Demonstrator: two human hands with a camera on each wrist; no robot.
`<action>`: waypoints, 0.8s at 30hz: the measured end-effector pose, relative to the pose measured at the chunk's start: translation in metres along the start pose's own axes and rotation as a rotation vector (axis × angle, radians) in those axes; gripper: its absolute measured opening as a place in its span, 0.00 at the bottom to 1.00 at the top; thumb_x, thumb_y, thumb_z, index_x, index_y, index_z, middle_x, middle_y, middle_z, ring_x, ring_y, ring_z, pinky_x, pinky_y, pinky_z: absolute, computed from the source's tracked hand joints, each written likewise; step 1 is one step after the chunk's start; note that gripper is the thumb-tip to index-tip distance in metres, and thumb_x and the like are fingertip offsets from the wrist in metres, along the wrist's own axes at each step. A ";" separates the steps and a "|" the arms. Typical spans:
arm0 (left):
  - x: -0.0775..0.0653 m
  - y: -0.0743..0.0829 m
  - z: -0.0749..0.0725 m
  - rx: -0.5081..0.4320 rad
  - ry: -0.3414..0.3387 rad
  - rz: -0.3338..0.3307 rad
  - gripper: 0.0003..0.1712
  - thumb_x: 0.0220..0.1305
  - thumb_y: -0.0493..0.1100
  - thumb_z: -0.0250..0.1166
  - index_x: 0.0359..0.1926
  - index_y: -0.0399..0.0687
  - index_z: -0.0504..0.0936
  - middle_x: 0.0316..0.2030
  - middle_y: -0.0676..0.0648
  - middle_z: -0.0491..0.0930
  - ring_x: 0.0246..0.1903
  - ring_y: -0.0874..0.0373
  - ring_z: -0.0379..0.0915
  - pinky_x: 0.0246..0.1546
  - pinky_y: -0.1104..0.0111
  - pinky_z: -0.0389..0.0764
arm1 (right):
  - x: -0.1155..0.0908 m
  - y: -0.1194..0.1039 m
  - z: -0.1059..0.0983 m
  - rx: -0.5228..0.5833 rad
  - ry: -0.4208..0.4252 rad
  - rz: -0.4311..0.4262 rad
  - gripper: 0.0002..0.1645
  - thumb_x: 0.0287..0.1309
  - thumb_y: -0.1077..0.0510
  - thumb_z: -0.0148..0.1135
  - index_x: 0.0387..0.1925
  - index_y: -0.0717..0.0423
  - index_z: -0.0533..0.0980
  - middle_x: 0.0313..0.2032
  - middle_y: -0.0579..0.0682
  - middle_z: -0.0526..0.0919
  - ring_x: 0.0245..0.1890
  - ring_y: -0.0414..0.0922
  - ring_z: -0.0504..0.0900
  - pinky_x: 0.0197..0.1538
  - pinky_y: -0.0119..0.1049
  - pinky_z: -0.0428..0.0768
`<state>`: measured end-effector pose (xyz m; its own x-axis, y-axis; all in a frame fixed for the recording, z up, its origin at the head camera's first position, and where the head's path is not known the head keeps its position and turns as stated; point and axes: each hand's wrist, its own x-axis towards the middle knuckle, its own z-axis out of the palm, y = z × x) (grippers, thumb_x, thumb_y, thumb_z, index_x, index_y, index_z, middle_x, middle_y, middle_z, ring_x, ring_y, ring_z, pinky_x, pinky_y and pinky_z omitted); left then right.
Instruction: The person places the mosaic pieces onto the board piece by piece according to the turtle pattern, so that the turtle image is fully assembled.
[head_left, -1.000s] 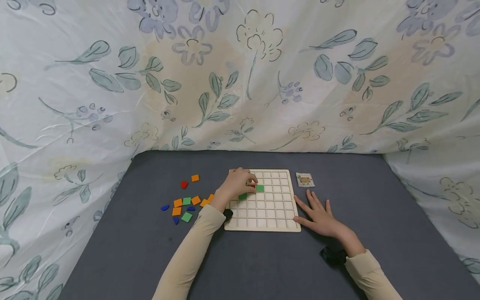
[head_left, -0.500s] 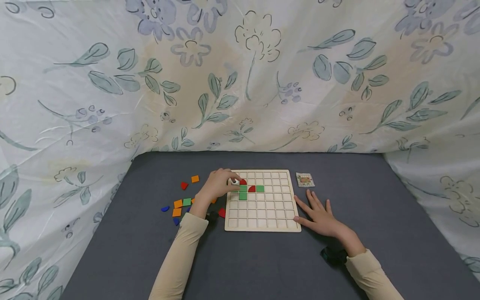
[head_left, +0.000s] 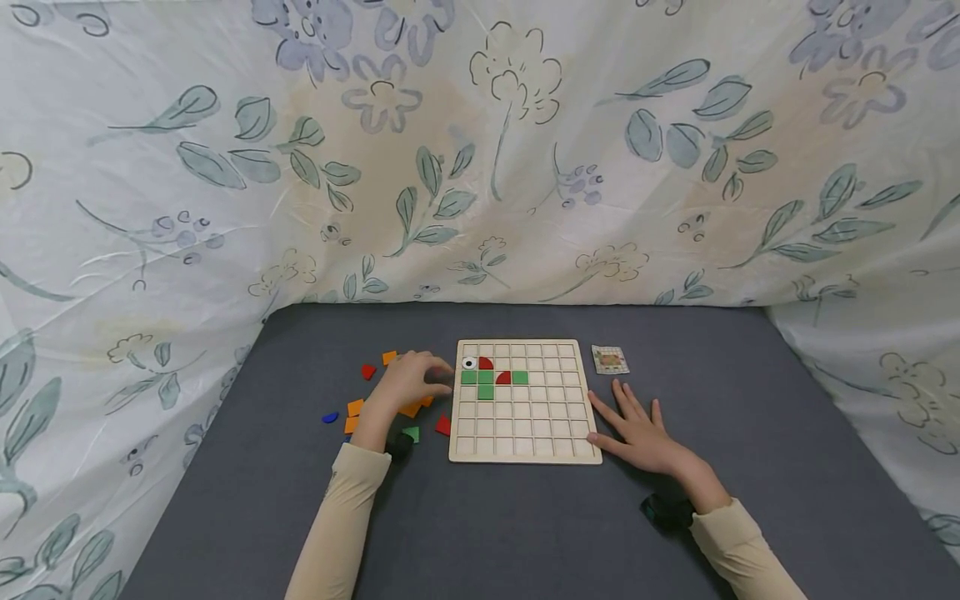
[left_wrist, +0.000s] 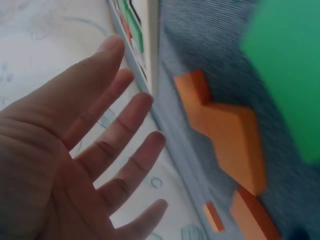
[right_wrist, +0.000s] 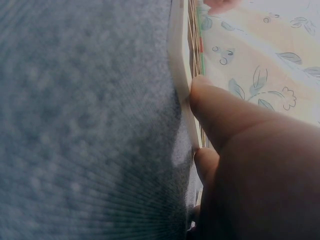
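A pale wooden grid board (head_left: 540, 425) lies on the table, with several flat pieces set in its upper left cells. Among these are green squares (head_left: 486, 392), red rounded-edge pieces (head_left: 503, 378) and a white eye piece (head_left: 469, 363) with a black centre. My left hand (head_left: 408, 379) hovers just left of the board, over the loose pieces. In the left wrist view its thumb and fingers are spread apart and hold nothing. My right hand (head_left: 633, 429) lies with fingers spread at the board's right edge. Its thumb (right_wrist: 225, 107) touches that edge in the right wrist view.
Loose orange pieces (left_wrist: 232, 145), a blue half-disc (head_left: 330, 417), a red piece (head_left: 368, 372) and a green piece (head_left: 412, 433) lie left of the board, some under my left hand. A small printed card (head_left: 611, 360) lies beyond the right hand. A floral cloth (head_left: 480, 167) hangs behind.
My left hand has moved left from the red piece, past the top left cell, and off the board. The eye piece now lies uncovered in that cell. The right hand stays put.
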<state>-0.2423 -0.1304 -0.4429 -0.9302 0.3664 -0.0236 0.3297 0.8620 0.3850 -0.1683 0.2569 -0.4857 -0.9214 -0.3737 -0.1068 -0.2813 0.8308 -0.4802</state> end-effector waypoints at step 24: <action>-0.025 -0.020 -0.007 -0.016 -0.073 -0.022 0.20 0.47 0.48 0.73 0.44 0.52 0.84 0.37 0.49 0.78 0.38 0.54 0.73 0.47 0.48 0.68 | 0.002 0.005 0.003 -0.016 -0.008 0.009 0.46 0.59 0.32 0.50 0.72 0.45 0.50 0.71 0.62 0.34 0.70 0.61 0.31 0.58 0.70 0.25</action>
<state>-0.2271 -0.1588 -0.4430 -0.9228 0.3722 -0.0997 0.3058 0.8648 0.3982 -0.1703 0.2590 -0.4911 -0.9217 -0.3695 -0.1181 -0.2774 0.8406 -0.4653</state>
